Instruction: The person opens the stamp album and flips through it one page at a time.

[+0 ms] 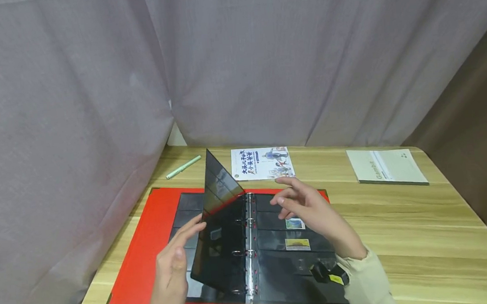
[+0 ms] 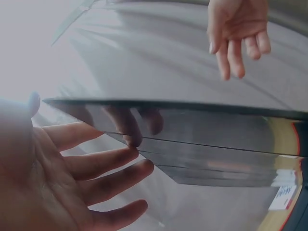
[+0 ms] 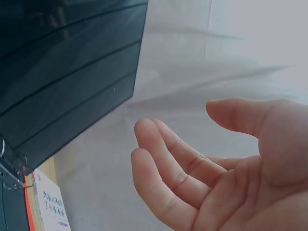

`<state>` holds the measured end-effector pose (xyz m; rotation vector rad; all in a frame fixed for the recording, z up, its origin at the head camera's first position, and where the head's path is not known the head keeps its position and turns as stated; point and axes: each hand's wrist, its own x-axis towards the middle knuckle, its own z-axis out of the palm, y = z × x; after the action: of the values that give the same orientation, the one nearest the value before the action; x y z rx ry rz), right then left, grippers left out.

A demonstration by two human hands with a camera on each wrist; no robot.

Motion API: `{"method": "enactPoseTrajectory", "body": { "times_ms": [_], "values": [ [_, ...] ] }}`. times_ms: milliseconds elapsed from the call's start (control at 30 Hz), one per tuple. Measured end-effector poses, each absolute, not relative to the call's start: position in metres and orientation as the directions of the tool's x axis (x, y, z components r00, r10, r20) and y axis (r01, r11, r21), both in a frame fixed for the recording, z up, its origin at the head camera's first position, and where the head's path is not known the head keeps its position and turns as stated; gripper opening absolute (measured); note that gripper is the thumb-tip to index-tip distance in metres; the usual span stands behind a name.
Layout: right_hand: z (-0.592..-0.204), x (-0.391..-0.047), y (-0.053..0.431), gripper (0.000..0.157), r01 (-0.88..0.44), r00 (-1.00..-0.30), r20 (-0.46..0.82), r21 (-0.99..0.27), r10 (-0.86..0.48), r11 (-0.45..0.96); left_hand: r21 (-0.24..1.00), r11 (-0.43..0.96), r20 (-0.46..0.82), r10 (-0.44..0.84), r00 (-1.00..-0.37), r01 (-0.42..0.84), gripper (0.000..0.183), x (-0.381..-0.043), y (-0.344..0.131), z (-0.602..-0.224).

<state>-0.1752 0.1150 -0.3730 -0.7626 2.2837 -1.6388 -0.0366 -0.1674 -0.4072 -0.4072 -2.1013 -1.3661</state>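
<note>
A red ring-binder stamp album [image 1: 134, 258] lies open on the table. One black pocket page [image 1: 221, 229] stands tilted up from the metal rings [image 1: 250, 245]. My left hand [image 1: 171, 265] is at the outer edge of that page, its fingers extended and fingertips right at the sheet; the left wrist view shows the spread fingers [image 2: 108, 166] beside it. My right hand [image 1: 304, 204] hovers over the right-hand page with loosely bent fingers, holding nothing. Beneath it, a blue-green stamp [image 1: 295, 223] and a yellow stamp [image 1: 297, 244] sit in the pockets.
Behind the album lie a pale green pen [image 1: 183, 167] and a white booklet [image 1: 244, 165] with blue Chinese lettering. A pale book [image 1: 386, 165] marked "Gambit" rests at the back right. Grey curtains [image 1: 237, 67] hang along the table's rear and left side.
</note>
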Motion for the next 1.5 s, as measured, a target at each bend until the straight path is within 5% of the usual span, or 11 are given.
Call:
{"method": "enactPoseTrajectory", "body": {
  "times_ms": [733, 1267, 1500],
  "values": [
    [-0.381, -0.181, 0.161, 0.046, -0.302, -0.873, 0.147, -0.912, -0.466, 0.278, 0.731, 0.538, 0.574, -0.155, -0.804, 0.419, 0.041, -0.026, -0.192, -0.424],
    [-0.386, -0.195, 0.177, 0.055, -0.3, -0.909, 0.129, -0.861, -0.395, 0.41, 0.753, 0.65, 0.396, -0.321, -0.861, 0.104, 0.038, -0.019, -0.195, -0.424],
    [-0.389, -0.197, 0.179, 0.056, -0.3, -0.923, 0.12, -0.822, -0.367, 0.485, 0.732, 0.676, 0.403, -0.335, -0.852, 0.08, 0.039, -0.022, -0.203, -0.434]
  ]
}}
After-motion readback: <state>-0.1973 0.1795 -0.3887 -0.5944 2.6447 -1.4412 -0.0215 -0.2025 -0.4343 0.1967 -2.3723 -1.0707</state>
